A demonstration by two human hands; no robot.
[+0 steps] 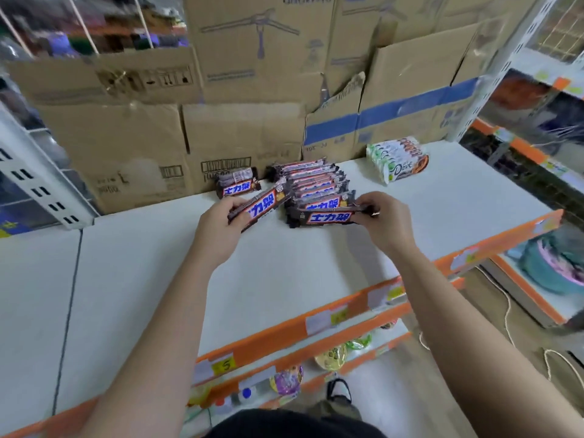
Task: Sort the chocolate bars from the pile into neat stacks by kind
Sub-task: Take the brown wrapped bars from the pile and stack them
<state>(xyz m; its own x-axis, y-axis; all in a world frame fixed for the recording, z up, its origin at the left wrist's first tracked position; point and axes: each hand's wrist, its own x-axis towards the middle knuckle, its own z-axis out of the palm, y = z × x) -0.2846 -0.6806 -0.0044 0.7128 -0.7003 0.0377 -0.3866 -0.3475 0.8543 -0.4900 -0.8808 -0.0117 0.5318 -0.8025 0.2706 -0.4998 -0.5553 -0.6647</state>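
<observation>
On the white shelf (284,273) lies a row of several dark brown bars (311,181) with blue lettering, overlapping one another toward the back. My left hand (221,226) grips one such bar (260,205), held tilted just left of the row. My right hand (384,216) pinches the right end of the front bar (325,217), which lies at the near end of the row. Two more brown bars (237,184) sit stacked at the back left. A stack of white and green Dove bars (396,159) stands at the back right.
Cardboard boxes (177,147) line the back of the shelf, close behind the bars. The shelf's orange front edge (316,324) carries price labels. Lower shelves hold wrapped snacks (287,379). White uprights (41,181) stand at both sides.
</observation>
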